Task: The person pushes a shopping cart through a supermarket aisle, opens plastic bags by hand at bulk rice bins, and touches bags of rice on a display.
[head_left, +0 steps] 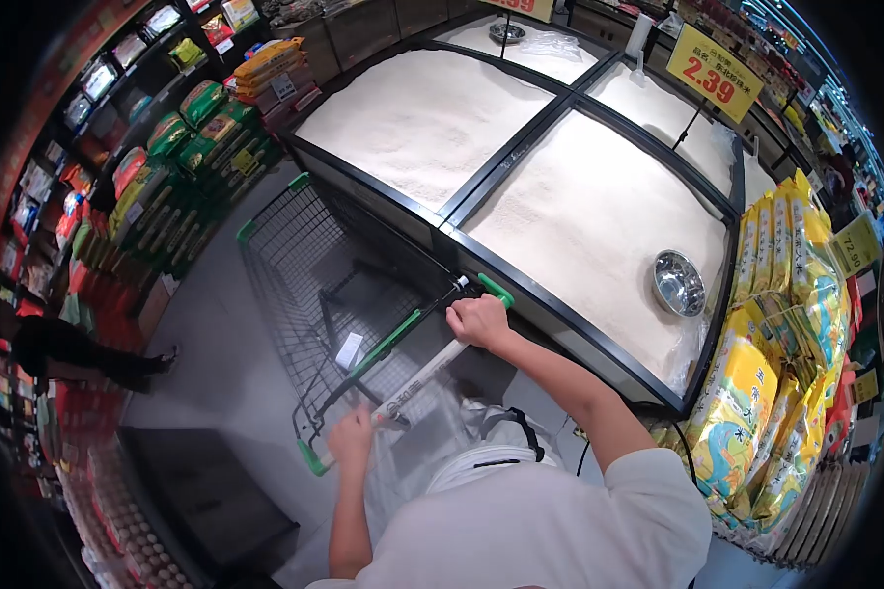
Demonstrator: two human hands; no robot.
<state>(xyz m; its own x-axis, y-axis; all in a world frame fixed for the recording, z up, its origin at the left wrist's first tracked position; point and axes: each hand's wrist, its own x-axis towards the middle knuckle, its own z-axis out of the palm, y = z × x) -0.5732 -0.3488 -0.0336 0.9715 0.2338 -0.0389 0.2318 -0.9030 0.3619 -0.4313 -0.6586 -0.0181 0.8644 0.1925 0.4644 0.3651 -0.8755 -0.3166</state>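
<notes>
A wire shopping cart (295, 245) with green plastic corners stands in front of me, seen from above. My right hand (477, 320) is closed round the right end of its pale handle bar (427, 378), near the green end piece. Round the left end of the same bar, my left hand (351, 435) is closed too, a little blurred. A small white card (349, 350) shows near the handle side of the cart. Just ahead and to the right of the cart is a black-framed bin of white rice (580, 216), with a steel bowl (678, 283) lying in it.
Yellow rice bags (742, 402) are stacked at the right. Green packaged bags (192, 147) line the left shelves. A person in dark trousers (79, 348) stands at the left. A dark box-like stand (206, 501) and egg trays (133, 520) are at lower left. A yellow price sign (714, 71) rises above the bins.
</notes>
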